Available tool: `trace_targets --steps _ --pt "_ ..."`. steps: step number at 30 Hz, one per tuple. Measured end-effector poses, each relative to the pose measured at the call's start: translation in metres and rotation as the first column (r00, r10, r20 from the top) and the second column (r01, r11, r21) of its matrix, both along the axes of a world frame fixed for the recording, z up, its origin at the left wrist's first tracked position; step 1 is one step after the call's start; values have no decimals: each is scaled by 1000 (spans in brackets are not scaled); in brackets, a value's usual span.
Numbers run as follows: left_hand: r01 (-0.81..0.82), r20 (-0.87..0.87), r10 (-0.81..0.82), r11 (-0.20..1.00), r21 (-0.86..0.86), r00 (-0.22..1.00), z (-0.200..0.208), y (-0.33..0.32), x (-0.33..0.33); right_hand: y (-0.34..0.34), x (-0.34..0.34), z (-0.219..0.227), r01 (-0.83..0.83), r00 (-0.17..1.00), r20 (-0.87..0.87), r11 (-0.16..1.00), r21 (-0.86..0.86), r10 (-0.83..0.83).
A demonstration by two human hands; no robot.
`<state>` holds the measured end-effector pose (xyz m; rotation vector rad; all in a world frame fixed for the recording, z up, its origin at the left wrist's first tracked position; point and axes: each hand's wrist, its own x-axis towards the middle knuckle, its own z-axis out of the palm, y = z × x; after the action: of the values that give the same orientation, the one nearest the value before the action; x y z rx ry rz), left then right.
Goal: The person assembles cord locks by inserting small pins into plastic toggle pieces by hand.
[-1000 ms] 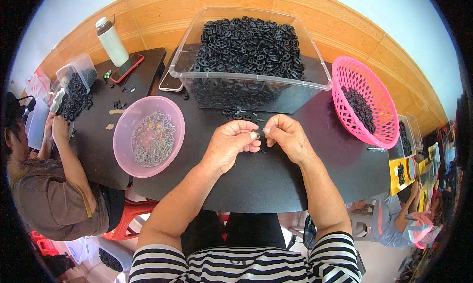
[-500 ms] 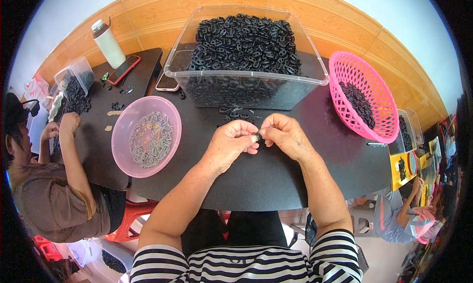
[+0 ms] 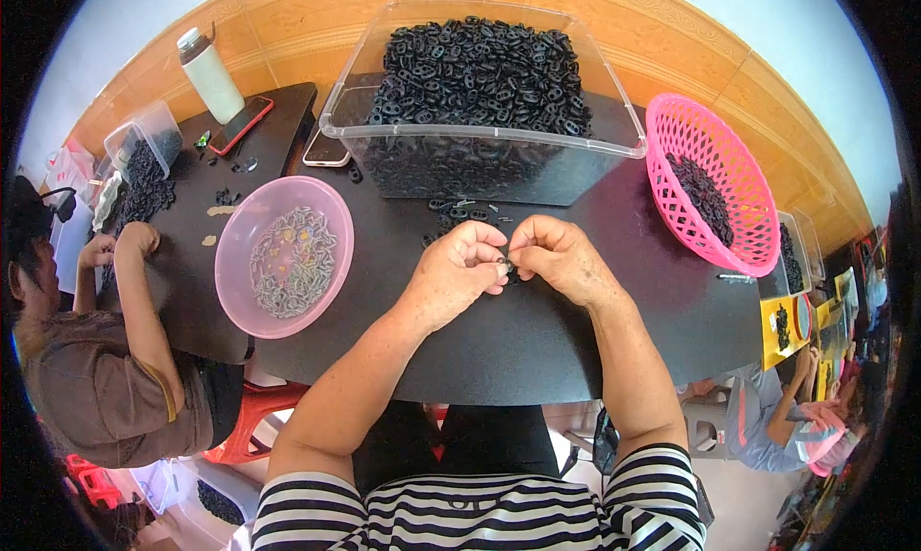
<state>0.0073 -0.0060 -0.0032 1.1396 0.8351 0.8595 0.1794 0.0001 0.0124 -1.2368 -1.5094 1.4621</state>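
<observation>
Close together over the table [image 3: 499,359], my two hands work at one small dark piece [image 3: 509,269]. My left hand [image 3: 453,275] pinches it between thumb and fingers. My right hand [image 3: 564,263] grips it from the other side, with thumb and forefinger pressed together. Fingertips cover most of the piece; it looks like one of the black two-holed plastic cord locks. Just beyond my hands lie several loose black cord locks [image 3: 447,211] and a few tiny pale pieces [image 3: 465,203].
A clear plastic bin [image 3: 499,132] heaped with black cord locks stands at the back. On the left sits a pink bowl [image 3: 230,263] of small silver spring-like pieces; on the right, a pink basket [image 3: 765,227] holding black pieces. A co-worker [image 3: 115,378] sits left, near a bottle [image 3: 213,83] and phone [image 3: 242,126].
Both hands stay pinched on the small piece with slight finger shifts. The whole view has moved a little, so the table and bin appear slightly higher.
</observation>
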Motion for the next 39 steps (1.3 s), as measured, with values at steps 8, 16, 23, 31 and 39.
trace_targets --steps 8,16,23,31,39 --pt "-1 -44 -1 999 -43 999 2 -2 1 0 0 0 -57 997 56 998 -19 58" --pt "-3 -73 0 999 -32 997 0 -3 2 -4 0 6 -84 987 141 996 9 82" --pt "-33 -53 31 998 -45 998 -1 1 0 -2 5 -2 -26 999 -42 999 -45 24" --pt "-20 -28 18 998 -58 999 -3 5 0 0 4 -2 -8 997 -71 998 -61 3" --pt "-29 62 39 987 -155 997 -1 8 -7 4 11 -6 156 987 -32 988 -18 -157"
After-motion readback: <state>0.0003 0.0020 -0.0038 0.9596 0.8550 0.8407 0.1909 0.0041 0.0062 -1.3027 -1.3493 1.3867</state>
